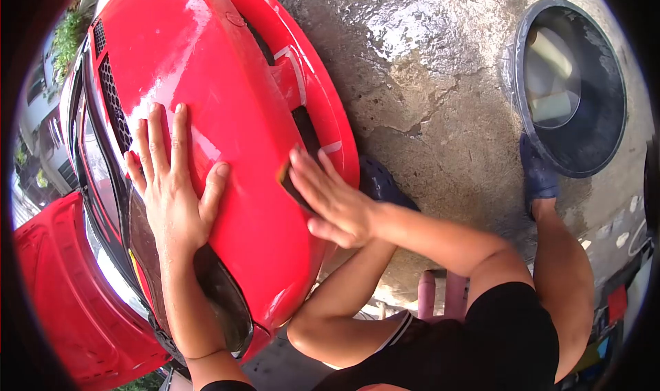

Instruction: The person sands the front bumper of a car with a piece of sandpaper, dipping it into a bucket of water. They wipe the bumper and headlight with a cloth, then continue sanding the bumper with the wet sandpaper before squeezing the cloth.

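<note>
A glossy red car bumper fills the middle left of the head view, with wet streaks and light reflections on its paint. My left hand lies flat on it with the fingers spread, holding nothing. Over the bumper's right side, my right hand presses a dark flat pad against the paint near a black slot. Only the pad's edge, partly orange-brown, shows past my fingers; the rest is hidden under the palm.
A black tub at the upper right holds cloudy water and pale yellow pieces. Wet concrete lies between tub and bumper. My feet wear dark blue clogs. Pink legs, perhaps a stool's, show below. Another red panel stands at lower left.
</note>
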A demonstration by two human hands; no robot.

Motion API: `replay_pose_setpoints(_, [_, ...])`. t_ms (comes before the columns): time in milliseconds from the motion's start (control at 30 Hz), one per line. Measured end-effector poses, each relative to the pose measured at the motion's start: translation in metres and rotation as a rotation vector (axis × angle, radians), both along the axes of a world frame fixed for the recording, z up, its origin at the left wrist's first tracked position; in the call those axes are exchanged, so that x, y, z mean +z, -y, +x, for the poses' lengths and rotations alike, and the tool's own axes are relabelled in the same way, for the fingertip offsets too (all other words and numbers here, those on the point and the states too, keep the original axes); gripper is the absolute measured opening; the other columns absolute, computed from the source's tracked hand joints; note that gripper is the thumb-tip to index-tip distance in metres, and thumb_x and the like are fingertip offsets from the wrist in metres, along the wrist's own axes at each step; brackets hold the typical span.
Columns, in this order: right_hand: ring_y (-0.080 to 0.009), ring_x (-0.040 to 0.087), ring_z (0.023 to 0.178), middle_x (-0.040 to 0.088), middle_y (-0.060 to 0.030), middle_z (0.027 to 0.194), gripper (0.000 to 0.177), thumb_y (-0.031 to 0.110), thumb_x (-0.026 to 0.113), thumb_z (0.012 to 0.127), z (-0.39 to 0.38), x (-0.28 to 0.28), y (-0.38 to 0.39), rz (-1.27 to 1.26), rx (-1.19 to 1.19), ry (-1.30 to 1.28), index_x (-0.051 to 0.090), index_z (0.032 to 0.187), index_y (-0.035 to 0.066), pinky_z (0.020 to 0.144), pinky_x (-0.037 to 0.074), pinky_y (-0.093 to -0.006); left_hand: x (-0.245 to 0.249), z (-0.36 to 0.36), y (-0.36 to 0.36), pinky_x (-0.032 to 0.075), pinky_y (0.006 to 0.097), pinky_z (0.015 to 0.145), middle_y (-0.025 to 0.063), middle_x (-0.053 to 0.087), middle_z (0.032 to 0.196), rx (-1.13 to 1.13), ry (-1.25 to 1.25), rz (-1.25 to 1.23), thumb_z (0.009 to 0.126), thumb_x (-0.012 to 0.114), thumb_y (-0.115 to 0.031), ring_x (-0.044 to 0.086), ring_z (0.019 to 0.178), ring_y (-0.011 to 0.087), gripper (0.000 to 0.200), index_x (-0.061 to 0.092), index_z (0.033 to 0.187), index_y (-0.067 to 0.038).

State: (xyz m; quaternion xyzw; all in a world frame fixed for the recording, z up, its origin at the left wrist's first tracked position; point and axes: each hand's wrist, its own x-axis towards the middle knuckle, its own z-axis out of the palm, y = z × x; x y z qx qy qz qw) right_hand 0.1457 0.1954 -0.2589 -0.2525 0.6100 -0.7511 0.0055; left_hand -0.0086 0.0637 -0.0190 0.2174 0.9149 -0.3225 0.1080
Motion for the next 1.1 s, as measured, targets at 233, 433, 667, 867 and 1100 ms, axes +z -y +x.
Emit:
replay_pose_setpoints(233, [-0.0333, -0.002, 0.171, -0.002, -0.0156, 0.185, 0.076, 0.042, 0.034, 0.117, -0.185, 0.008, 0.005, -0.024, -0.165, 0.052, 0.002, 0.176, 0.008, 0.134, 0.0, -0.0582, 0.001, 0.0, 0.0, 0.003, 0.0613, 0.133, 0.0158, 0.023, 0.182, 0.008, -0.006, -0.024, 0.101, 0.058, -0.064, 0.015, 0.169, 0.0358, 0.089, 0.03, 0.175, -0.022])
replay_pose_setpoints(433, [-0.044, -0.002, 0.169, -0.006, -0.0285, 0.181, 0.086, 0.042, 0.042, 0.112, 0.051, 0.005, 0.012, -0.039, -0.037, 0.055, 0.002, 0.175, 0.0, 0.133, 0.001, -0.0642, 0.001, 0.001, 0.001, 0.005, 0.0628, 0.133, 0.0159, 0.024, 0.181, 0.01, -0.01, 0.004, 0.099, 0.061, -0.063, 0.017, 0.168, 0.0378, 0.09, 0.032, 0.174, -0.022])
replay_pose_setpoints(667, [-0.0355, -0.003, 0.17, -0.002, -0.0176, 0.185, 0.079, 0.044, 0.033, 0.115, -0.136, 0.012, 0.002, -0.089, -0.132, 0.082, 0.001, 0.176, 0.005, 0.133, -0.001, -0.061, 0.0, 0.0, 0.0, 0.005, 0.0641, 0.132, 0.0167, 0.023, 0.181, 0.016, 0.0, 0.016, 0.098, 0.063, -0.062, 0.016, 0.169, 0.0391, 0.091, 0.032, 0.175, -0.023])
replay_pose_setpoints(867, [-0.0343, -0.002, 0.171, -0.003, -0.016, 0.185, 0.077, 0.043, 0.032, 0.115, -0.122, 0.018, 0.008, -0.105, -0.198, 0.091, 0.002, 0.176, 0.006, 0.134, 0.001, -0.0582, -0.001, 0.0, 0.001, 0.005, 0.062, 0.133, 0.0155, 0.023, 0.182, 0.004, -0.016, 0.005, 0.098, 0.064, -0.063, 0.016, 0.169, 0.0373, 0.092, 0.032, 0.175, -0.023])
replay_pose_setpoints(1100, [-0.044, -0.002, 0.169, -0.005, -0.025, 0.183, 0.086, 0.044, 0.04, 0.112, 0.052, 0.003, 0.027, -0.078, -0.135, 0.078, 0.0, 0.175, 0.003, 0.13, -0.001, -0.0703, 0.0, -0.001, 0.003, 0.005, 0.0597, 0.133, 0.0146, 0.023, 0.182, -0.045, -0.015, 0.017, 0.102, 0.057, -0.063, 0.016, 0.169, 0.0342, 0.088, 0.03, 0.175, -0.022])
